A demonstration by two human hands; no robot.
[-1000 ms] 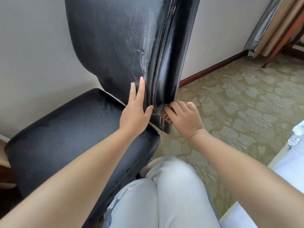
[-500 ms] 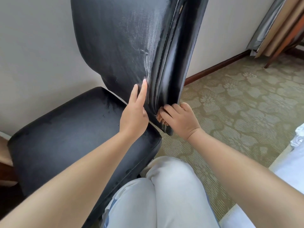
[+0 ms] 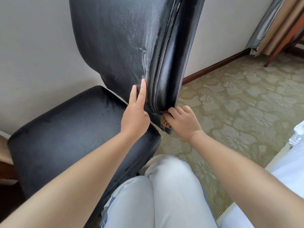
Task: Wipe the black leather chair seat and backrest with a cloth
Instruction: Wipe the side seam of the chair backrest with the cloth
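— Where does the chair stand against the hands?
— The seat (image 3: 69,137) lies leftmost. The left hand (image 3: 135,116) rests flat-fingered on the backrest (image 3: 125,46), its grip apart, holding nothing. The backrest's long axis rises upward from both hands.
— And the cloth?
— The tan cloth (image 3: 165,122) is bunched at the backrest's bottom edge, clamped in the right hand (image 3: 183,123), so that hand is nearer.
— Count?
— One seat, one backrest, one cloth, two hands.
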